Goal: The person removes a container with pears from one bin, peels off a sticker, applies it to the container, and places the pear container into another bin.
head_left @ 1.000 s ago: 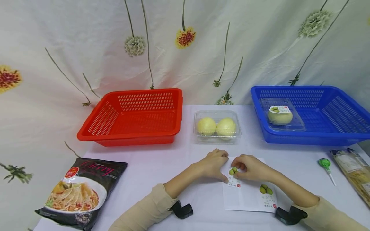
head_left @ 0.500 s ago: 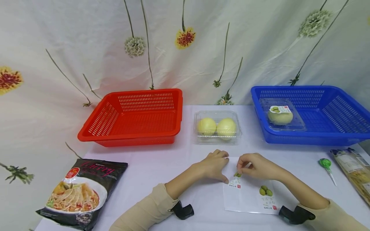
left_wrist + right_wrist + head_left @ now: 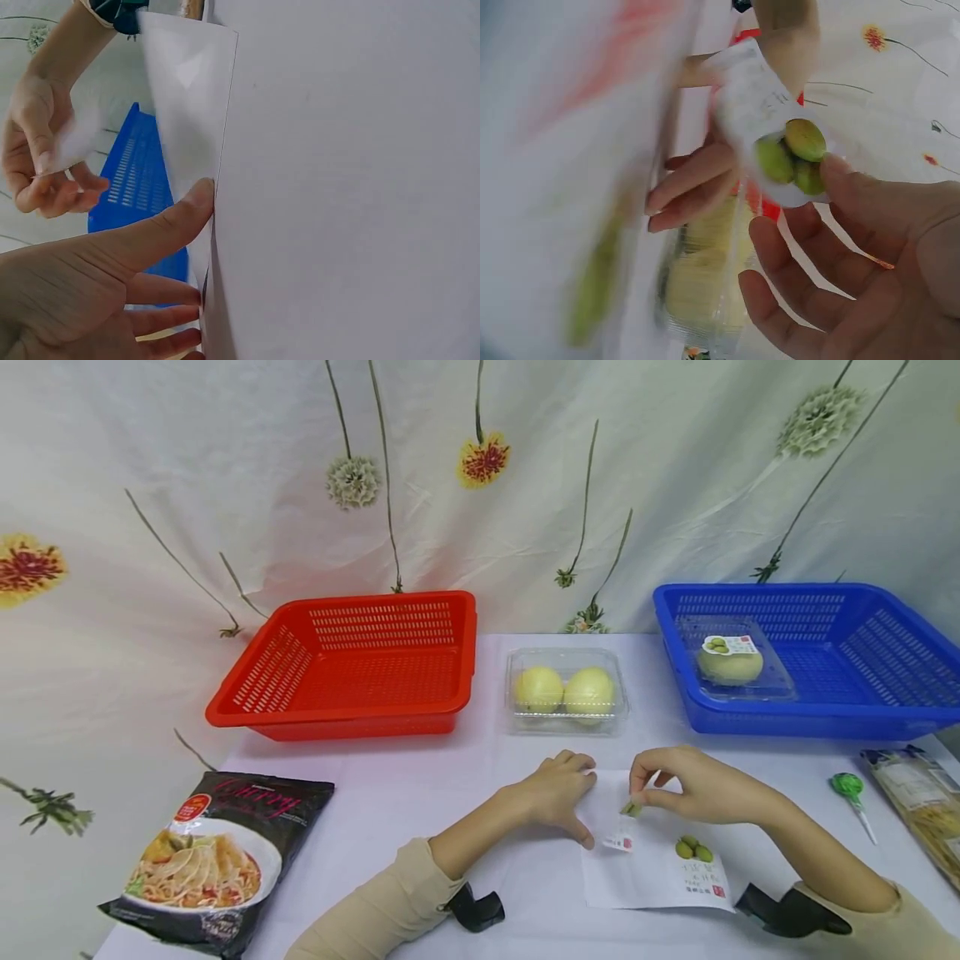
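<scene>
My right hand [image 3: 696,787] pinches one end of a label sticker [image 3: 619,842] between thumb and fingers, over a white sheet [image 3: 618,885]. Green fruit and writing are printed on this label [image 3: 744,96], whose free end hangs away from the fingers in the right wrist view. A second label [image 3: 697,868] with the same print lies on the sheet's right part. My left hand [image 3: 557,792] rests at the sheet's left edge, thumb and fingers spread; in the left wrist view the thumb [image 3: 180,217] touches the paper's edge. The sheet [image 3: 191,97] is partly lifted off the table.
Behind the hands stands a clear box [image 3: 566,727] with two yellow round fruits. A red basket [image 3: 352,727] is back left; a blue basket [image 3: 810,718] with a labelled fruit box is back right. A noodle bag [image 3: 217,860], lollipop [image 3: 847,785] and food packet [image 3: 911,802] lie at the sides.
My right hand has moved right, peeling the label up off the sheet. The sheet's right side has lifted and bent slightly. My left hand has hardly moved.
</scene>
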{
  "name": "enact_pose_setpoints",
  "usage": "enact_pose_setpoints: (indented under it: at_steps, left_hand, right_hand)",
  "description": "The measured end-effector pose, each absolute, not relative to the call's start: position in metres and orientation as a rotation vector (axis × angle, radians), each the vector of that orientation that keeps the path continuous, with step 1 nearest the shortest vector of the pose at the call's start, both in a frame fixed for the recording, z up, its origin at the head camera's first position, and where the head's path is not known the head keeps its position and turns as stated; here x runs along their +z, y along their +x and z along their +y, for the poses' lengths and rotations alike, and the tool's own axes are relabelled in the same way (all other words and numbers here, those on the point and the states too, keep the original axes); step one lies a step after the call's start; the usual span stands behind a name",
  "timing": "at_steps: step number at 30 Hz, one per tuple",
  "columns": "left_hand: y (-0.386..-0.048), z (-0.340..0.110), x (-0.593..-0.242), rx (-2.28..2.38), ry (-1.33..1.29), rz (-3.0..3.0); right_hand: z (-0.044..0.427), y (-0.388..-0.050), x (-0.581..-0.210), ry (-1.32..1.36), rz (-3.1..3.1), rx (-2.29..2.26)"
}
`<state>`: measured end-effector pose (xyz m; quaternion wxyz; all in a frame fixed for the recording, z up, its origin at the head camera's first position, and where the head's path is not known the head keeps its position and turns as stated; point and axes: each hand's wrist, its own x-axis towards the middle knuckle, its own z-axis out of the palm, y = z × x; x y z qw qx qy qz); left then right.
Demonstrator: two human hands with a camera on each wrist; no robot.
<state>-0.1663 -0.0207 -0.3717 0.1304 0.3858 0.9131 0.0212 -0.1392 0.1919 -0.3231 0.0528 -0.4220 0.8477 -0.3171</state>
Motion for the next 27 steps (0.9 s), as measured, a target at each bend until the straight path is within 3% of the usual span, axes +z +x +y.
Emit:
enact_pose_setpoints:
  at_steps: [7,14,23,27]
  left_hand:
    - [-0.167,-0.024,-0.370,0.105,1.109,2.631]
    - [-0.172,-0.038,-0.356,0.381,1.146,2.716]
    - [-0.200,-0.052,-0.334,1.022,1.084,3.127]
    - [-0.215,-0.054,-0.331,1.039,1.105,3.225]
  right_hand:
    - [0.196,-0.159,-0.298,-1.204,2.694,-1.059]
    - [0.188,-0.204,-0.283,-1.053,2.803,-1.053]
    - [0.157,-0.261,-0.271,-1.141,2.846,-0.816]
    - [0.144,-0.278,-0.269,-1.150,2.834,-0.733]
